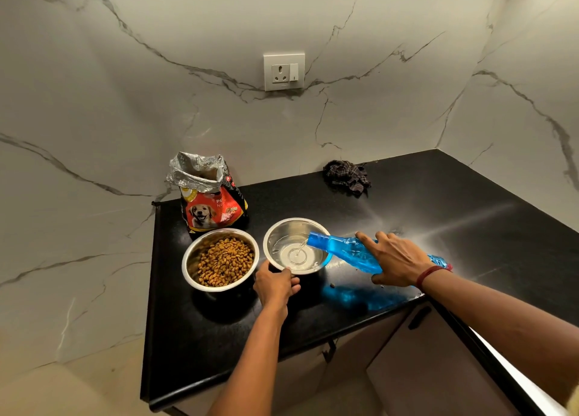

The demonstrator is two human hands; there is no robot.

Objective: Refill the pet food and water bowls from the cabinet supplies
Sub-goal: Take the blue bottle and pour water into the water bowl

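The right hand [396, 260] wraps its fingers [366, 238] round the blue bottle [347, 252] and tips it so water runs into the water bowl [283, 225] on the counter [423, 202]; the left hand [275, 285] grips the rim so the bowl will not slide; the food bowl [190, 259] beside it looks full.

Steel food bowl [190, 259] holding brown kibble [226, 261], steel water bowl [281, 231] just beside it, tilted blue bottle [346, 252] pouring water [295, 256] into it, open food bag [214, 204] standing behind.

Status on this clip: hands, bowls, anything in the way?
Left hand grips water bowl rim; right hand holds blue bottle tilted, pouring in. Food bowl holds kibble. One stray piece under the bottle, nothing blocking.
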